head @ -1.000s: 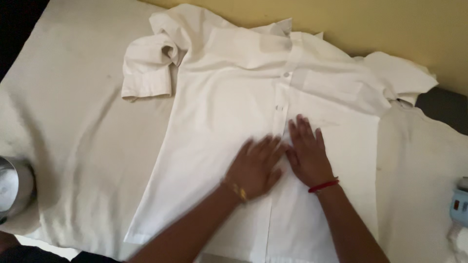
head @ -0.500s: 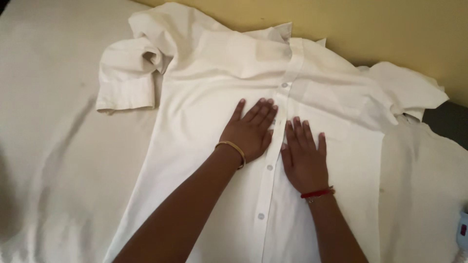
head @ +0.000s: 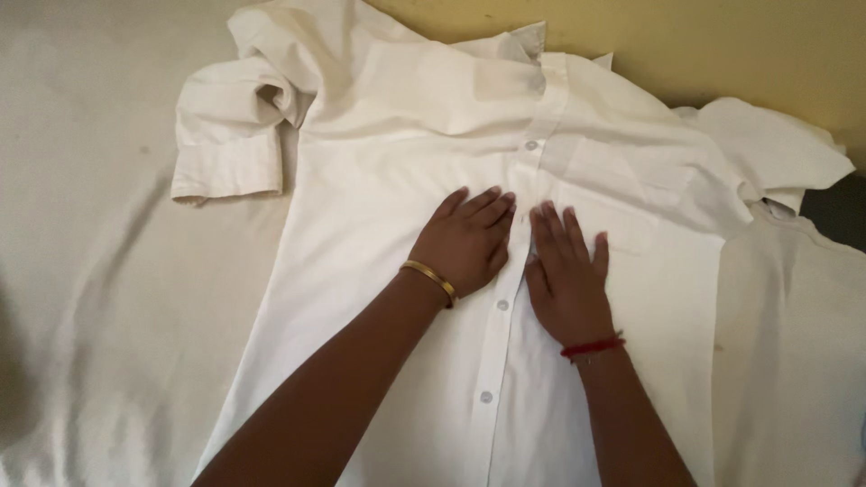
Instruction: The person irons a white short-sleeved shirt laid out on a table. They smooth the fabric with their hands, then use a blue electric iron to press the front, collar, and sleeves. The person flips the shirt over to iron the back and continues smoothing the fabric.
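The left hand (head: 465, 243) is laid flat on the white shirt (head: 406, 180), fingers spread and nothing gripped, a gold bangle (head: 429, 278) at the wrist; its fingertips reach the strip of buttons (head: 505, 298) from the left. The right hand (head: 566, 280) is pressed flat just beside it on the other side of that strip, also open and holding nothing, a red thread (head: 591, 346) tied at the wrist. The shirt is spread front-up on a cream cloth (head: 90, 271), collar toward the yellow wall (head: 722, 45). At the far left, 1 short sleeve (head: 230, 135) is bunched and folded over; in the middle, 3 buttons are seen to be fastened; to the right lie a chest pocket (head: 622, 176) and the other sleeve (head: 776, 149), crumpled against the wall. Smoothing is judged best done with both palms kept flat and pushed outward from the button strip, so that creases are driven toward the side seams rather than gathered at the centre.
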